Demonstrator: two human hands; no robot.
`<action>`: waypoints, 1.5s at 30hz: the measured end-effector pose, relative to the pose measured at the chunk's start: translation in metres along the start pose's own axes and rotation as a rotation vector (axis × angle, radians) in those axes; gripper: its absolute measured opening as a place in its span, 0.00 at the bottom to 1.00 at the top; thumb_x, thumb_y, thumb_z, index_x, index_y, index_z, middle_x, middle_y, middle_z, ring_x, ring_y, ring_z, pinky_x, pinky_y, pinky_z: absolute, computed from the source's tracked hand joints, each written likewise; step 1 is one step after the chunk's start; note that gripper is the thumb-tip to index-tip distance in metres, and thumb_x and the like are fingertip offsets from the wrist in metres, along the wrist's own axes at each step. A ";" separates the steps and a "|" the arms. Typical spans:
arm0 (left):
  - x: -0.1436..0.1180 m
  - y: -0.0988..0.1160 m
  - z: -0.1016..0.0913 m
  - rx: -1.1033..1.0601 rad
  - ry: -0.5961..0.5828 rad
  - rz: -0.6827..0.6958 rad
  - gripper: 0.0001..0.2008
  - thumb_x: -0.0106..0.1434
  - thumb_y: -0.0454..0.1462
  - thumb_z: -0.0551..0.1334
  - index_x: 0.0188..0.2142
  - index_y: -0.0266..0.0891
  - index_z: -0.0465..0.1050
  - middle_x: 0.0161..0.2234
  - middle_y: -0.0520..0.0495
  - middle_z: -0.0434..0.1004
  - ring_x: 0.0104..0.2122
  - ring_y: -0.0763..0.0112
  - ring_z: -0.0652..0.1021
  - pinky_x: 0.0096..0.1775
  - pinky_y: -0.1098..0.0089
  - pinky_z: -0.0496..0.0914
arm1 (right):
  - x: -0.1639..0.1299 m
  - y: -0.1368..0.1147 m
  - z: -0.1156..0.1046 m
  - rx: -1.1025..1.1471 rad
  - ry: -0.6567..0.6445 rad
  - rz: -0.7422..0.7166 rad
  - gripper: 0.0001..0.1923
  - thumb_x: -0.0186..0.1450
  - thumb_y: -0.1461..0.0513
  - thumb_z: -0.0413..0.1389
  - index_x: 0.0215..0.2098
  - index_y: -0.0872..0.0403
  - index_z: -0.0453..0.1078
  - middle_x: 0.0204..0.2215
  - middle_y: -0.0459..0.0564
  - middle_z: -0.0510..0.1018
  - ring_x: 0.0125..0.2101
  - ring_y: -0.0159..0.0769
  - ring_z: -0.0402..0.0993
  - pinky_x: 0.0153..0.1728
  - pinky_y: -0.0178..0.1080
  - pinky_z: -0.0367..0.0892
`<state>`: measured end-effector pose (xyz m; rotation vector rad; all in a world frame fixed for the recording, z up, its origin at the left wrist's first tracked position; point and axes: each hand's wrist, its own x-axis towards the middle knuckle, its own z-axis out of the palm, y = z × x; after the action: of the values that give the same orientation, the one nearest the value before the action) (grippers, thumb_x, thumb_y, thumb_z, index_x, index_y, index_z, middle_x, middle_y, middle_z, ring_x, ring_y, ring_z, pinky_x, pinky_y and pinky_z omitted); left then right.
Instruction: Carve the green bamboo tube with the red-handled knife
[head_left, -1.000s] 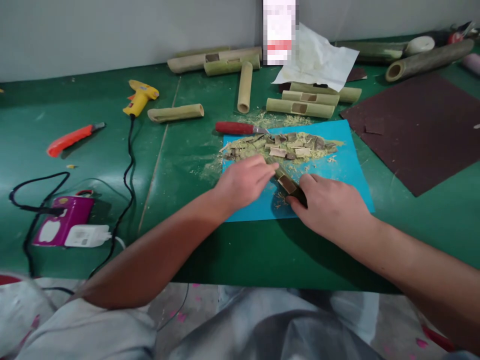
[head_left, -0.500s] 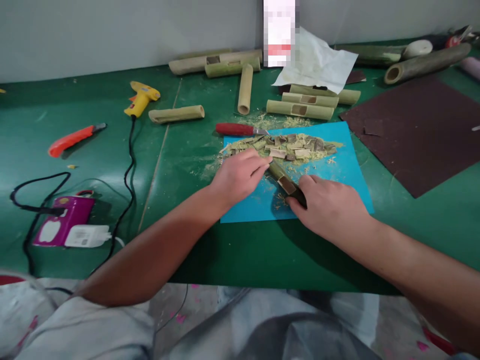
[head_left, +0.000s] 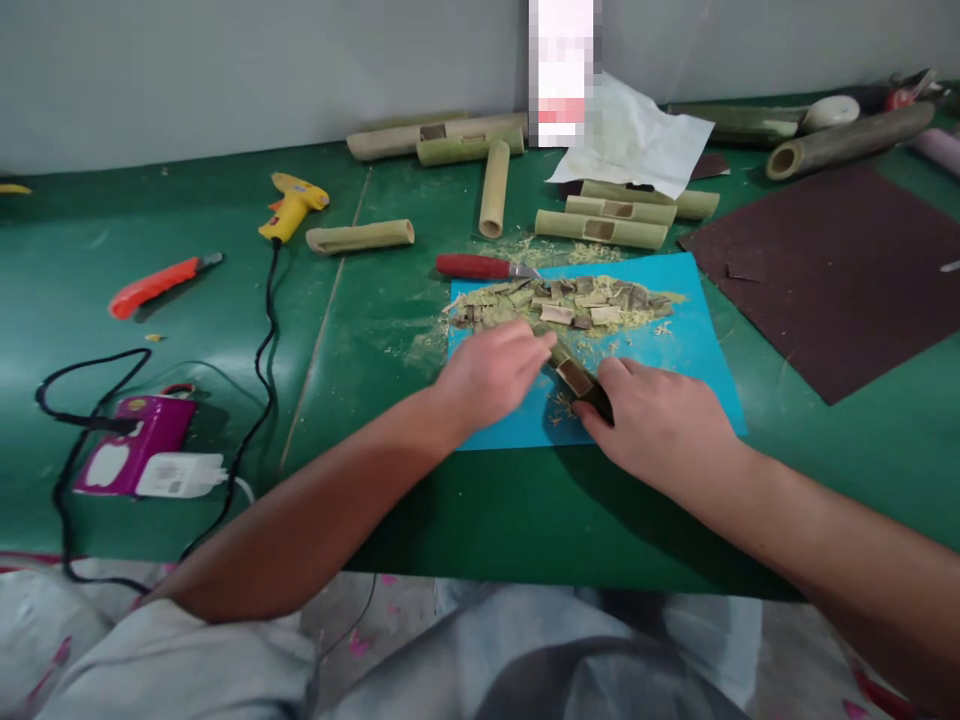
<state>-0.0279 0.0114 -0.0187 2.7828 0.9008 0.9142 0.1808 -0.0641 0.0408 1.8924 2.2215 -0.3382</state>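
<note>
A short green bamboo tube (head_left: pixel 572 374) with a rectangular window cut in its side lies slanted over a blue sheet (head_left: pixel 510 420). My right hand (head_left: pixel 664 412) is closed around its near end. At the far end, the closed fingers of my left hand (head_left: pixel 496 372) grip the tube, and they hide its tip. Just beyond my hands, a heap of bamboo chips and shavings (head_left: pixel 559 313) covers the back of the sheet. A red-handled knife (head_left: pixel 474 266) rests at the sheet's back left edge, blade toward the chips.
Several bamboo tubes (head_left: pixel 600 229) lie toward the back, some with cut windows. On the left are a yellow glue gun (head_left: pixel 296 205) with a black cord, an orange cutter (head_left: pixel 156 287) and a purple power block (head_left: pixel 142 440). A dark brown sheet (head_left: pixel 832 280) lies right.
My left hand has shifted slightly right and nearer to me along the tube's far end. My right hand keeps its grip. The whole view has moved a little.
</note>
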 end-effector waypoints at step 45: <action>0.000 0.003 -0.003 0.059 -0.062 -0.051 0.22 0.81 0.42 0.51 0.49 0.35 0.83 0.34 0.44 0.81 0.33 0.70 0.80 0.34 0.71 0.73 | 0.000 -0.001 -0.003 0.007 -0.027 0.003 0.12 0.76 0.56 0.54 0.47 0.56 0.73 0.41 0.60 0.84 0.38 0.47 0.82 0.26 0.41 0.43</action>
<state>-0.0278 0.0081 -0.0157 2.8055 1.0006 0.8019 0.1803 -0.0636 0.0434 1.8837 2.2028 -0.3693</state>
